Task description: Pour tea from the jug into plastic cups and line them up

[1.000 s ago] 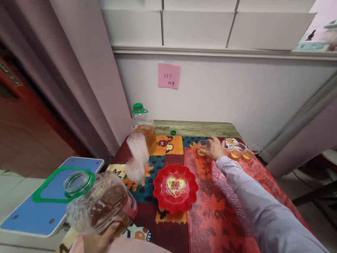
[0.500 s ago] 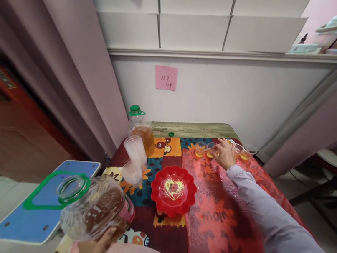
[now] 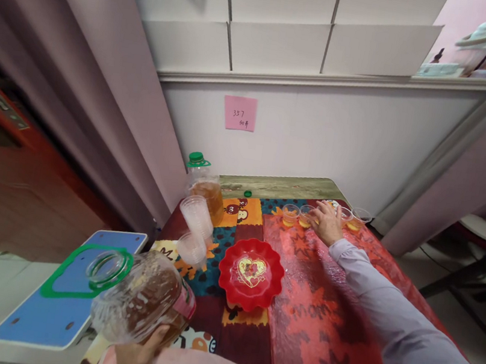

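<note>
A large clear plastic jug [image 3: 146, 298] with a green-rimmed open mouth and a green handle lies tilted at the lower left, mouth pointing left. My left hand [image 3: 139, 355] is wrapped round its lower side. At the back right, several small clear cups stand in a row, with yellow liquid low in some, such as the leftmost cup [image 3: 290, 214]. My right hand [image 3: 327, 222] is over the middle of this row, fingers bent and spread beside a cup [image 3: 306, 216]; whether they grip one is hidden.
A scalloped red bowl [image 3: 251, 274] sits mid-table. Left of it are stacked clear cups [image 3: 196, 216] and a green-capped bottle [image 3: 207, 192] of amber liquid. A small green cap [image 3: 247, 193] lies near the back edge. A blue stool [image 3: 45, 310] stands at left.
The view has shifted very slightly. Both hands keep nearly the same places, the left still on the jug and the right still at the cups.
</note>
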### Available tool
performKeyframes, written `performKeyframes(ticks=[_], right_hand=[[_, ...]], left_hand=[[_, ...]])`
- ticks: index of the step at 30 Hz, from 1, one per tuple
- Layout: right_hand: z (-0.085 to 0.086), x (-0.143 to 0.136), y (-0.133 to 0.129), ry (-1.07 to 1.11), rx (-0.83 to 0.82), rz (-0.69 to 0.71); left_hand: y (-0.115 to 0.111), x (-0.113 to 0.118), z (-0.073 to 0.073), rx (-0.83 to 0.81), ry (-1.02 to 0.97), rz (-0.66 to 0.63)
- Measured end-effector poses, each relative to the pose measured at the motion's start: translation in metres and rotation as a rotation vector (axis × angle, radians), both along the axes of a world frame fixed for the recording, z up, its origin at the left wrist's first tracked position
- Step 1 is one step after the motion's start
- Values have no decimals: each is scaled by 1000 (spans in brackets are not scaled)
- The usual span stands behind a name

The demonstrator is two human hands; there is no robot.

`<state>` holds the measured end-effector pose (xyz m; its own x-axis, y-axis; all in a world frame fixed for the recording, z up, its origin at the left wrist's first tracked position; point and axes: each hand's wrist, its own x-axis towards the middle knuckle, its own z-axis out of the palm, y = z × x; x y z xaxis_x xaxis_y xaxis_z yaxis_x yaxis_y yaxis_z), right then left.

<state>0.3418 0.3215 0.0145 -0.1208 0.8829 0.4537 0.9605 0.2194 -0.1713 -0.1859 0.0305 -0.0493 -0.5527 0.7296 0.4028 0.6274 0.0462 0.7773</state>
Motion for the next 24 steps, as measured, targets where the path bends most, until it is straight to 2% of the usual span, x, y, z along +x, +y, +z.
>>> performKeyframes(ticks=[2,5,8,12,14,17,20,24], right_hand=[[7,-6,-1,55,45,16],[25,-32,-8,213,166,109],[48,-86,-28,405,205,306],[73,-179,-77,526,38,621],[80,-221,-99,466,-54,751],[87,-266,-117,209,-190,833],[90,-290,-121,-23,-297,826],[87,-303,-118,-85,-329,808]], left_hand=[[-2,6,4,-14,-44,56],[-1,10,11,-42,-106,19],[0,11,16,-29,-143,-34],[-1,15,20,-7,-159,-72],[-2,17,22,23,-180,-113],[-2,21,25,55,-200,-145],[-1,24,24,81,-221,-147],[1,29,22,130,-261,-155]])
